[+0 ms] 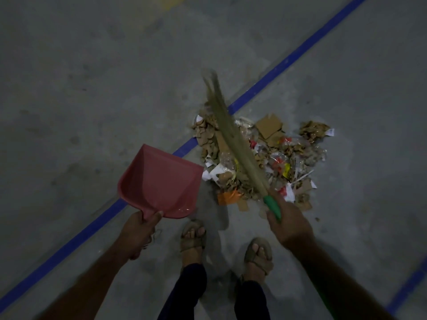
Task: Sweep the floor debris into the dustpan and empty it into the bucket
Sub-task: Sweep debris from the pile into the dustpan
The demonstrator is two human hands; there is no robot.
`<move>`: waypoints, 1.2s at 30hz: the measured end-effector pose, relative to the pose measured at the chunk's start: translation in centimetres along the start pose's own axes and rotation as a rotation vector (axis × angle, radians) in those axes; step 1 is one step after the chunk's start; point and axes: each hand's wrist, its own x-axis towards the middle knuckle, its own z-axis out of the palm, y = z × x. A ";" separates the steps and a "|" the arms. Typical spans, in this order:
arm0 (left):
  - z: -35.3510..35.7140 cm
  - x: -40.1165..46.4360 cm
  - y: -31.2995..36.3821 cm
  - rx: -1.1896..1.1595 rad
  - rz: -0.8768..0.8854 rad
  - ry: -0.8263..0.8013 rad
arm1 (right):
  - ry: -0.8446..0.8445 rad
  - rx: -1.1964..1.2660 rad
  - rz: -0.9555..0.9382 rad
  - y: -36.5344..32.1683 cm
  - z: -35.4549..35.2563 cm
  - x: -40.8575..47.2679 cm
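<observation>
Left hand (138, 229): fingers curled round the handle of a red dustpan (161, 181), held just left of the debris pile (261, 158). Right hand (288, 225): green broom handle (272, 205) gripped, bristles (228, 128) laid across the pile, over the blue floor line (288, 61).

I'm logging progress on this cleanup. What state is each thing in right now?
Red plastic dustpan: empty, held by the left hand, mouth beside the pile.
Grass broom with green handle: held by the right hand, bristles lying across the pile.
Pile of cardboard and paper debris: unswept on the floor.
Blue floor line: partly covered by debris.
Bucket: not in view.
</observation>
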 end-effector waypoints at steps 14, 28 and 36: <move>1.7 4.3 -1.3 0.384 -0.037 -0.121 | -0.105 -0.261 0.131 8.9 -1.7 -3.8; 8.2 18.7 -0.1 0.801 0.058 -0.225 | -0.211 -0.440 0.152 22.4 -0.4 0.2; 17.5 18.8 1.1 0.822 0.215 -0.407 | -0.316 -0.312 0.002 23.9 2.5 -2.1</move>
